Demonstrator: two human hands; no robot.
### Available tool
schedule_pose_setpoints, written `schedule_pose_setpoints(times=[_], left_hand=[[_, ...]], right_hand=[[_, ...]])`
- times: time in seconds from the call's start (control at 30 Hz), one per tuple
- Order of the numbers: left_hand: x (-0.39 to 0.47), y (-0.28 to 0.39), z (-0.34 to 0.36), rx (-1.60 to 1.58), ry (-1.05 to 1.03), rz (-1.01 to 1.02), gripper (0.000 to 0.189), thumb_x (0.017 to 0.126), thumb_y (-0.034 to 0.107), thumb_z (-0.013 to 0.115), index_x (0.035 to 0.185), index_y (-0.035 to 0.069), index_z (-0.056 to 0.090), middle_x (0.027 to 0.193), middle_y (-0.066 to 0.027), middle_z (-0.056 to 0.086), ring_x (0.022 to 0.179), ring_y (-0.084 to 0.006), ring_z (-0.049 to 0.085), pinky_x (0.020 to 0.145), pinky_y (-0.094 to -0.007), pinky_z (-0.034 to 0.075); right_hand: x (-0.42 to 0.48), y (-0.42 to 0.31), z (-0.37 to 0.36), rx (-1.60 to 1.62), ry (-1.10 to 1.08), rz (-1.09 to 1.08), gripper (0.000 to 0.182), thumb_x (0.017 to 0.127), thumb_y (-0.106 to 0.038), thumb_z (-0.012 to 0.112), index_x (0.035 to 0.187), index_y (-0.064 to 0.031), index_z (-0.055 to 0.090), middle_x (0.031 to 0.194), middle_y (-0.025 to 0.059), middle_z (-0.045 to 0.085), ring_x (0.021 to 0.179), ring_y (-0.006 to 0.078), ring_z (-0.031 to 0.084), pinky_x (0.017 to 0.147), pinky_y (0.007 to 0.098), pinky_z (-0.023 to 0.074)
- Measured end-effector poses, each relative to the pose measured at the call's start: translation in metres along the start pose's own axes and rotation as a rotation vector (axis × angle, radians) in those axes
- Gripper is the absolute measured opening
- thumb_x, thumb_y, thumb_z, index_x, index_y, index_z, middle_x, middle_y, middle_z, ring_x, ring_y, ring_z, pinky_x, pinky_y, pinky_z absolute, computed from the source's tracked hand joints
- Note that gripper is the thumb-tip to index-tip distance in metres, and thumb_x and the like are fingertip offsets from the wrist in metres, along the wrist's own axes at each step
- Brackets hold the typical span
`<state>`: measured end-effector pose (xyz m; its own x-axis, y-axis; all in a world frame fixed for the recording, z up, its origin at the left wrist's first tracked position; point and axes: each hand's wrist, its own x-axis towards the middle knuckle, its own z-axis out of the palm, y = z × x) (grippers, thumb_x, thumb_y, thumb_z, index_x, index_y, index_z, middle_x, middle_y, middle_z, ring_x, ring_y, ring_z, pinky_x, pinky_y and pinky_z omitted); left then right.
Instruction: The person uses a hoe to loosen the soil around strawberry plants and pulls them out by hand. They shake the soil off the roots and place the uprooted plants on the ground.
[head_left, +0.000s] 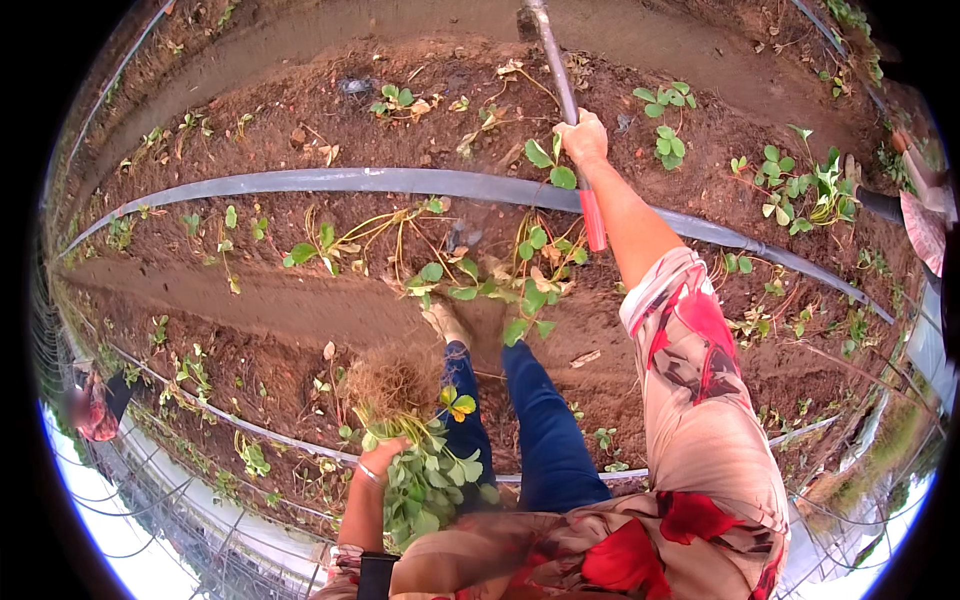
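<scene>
My left hand (386, 455), at the lower left, is closed around the stems of a bunch of uprooted leafy plants (431, 480). Their tangled brown roots (391, 382) point away from me and the green leaves hang towards my body. My right hand (583, 141) grips the metal shaft of a long-handled tool (556, 64), reaching out over the soil bed. The red grip (592, 221) of that tool sticks out below my fist. A dark head (528, 25) shows near the top rim. One rooted plant's leaves (551, 161) stand just left of my right hand.
A grey flat irrigation hose (420, 180) curves across the bed ahead. Leafy plants (532, 285) grow before my feet, more (814, 187) at the right. A bare furrow (225, 300) runs leftwards. One person (101, 405) is at the far left, another (922, 217) at the right edge.
</scene>
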<state>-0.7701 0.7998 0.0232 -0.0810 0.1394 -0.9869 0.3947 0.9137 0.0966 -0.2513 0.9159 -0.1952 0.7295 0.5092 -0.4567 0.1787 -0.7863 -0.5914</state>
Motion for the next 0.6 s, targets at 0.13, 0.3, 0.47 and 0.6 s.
schedule_pose_setpoints(times=[0.13,0.3,0.47,0.6], left_hand=[[0.016,-0.014,-0.015,-0.038,-0.032,-0.049,0.027,0.069,0.011,0.066,0.094,0.002,0.06,0.089,-0.0044,0.061,0.081,-0.0152,0.056,0.074,-0.0284,0.044],[0.014,-0.012,-0.015,-0.07,-0.042,-0.056,0.026,0.069,0.012,0.066,0.093,0.002,0.061,0.088,-0.0039,0.061,0.081,-0.0149,0.056,0.075,-0.0287,0.044],[0.011,-0.002,-0.009,0.054,-0.021,-0.065,0.019,0.071,0.013,0.063,0.086,0.003,0.062,0.084,-0.0038,0.062,0.079,-0.0146,0.056,0.074,-0.0286,0.044],[0.003,0.009,-0.002,-0.002,-0.072,0.014,0.02,0.072,0.013,0.064,0.088,0.001,0.062,0.087,-0.0057,0.063,0.082,-0.0155,0.057,0.078,-0.0289,0.043]], right_hand=[[-0.009,0.011,0.05,-0.16,0.156,-0.189,0.034,0.064,-0.021,0.063,0.094,-0.0072,0.057,0.116,0.0145,0.046,0.09,0.0335,0.055,0.076,0.0389,0.0443],[-0.011,0.015,0.035,-0.24,0.02,-0.255,0.03,0.067,-0.02,0.062,0.093,-0.0064,0.057,0.098,0.0148,0.05,0.084,0.0333,0.055,0.072,0.0401,0.0445],[-0.003,-0.003,-0.025,0.063,-0.103,-0.194,0.023,0.068,-0.016,0.065,0.086,-0.0046,0.058,0.07,0.009,0.058,0.062,0.0232,0.057,0.058,0.0351,0.045],[0.003,-0.036,-0.101,0.482,-0.298,-0.076,0.02,0.069,-0.014,0.068,0.077,-0.0047,0.053,0.063,0.0007,0.053,0.05,0.0078,0.052,0.044,0.0221,0.039]])
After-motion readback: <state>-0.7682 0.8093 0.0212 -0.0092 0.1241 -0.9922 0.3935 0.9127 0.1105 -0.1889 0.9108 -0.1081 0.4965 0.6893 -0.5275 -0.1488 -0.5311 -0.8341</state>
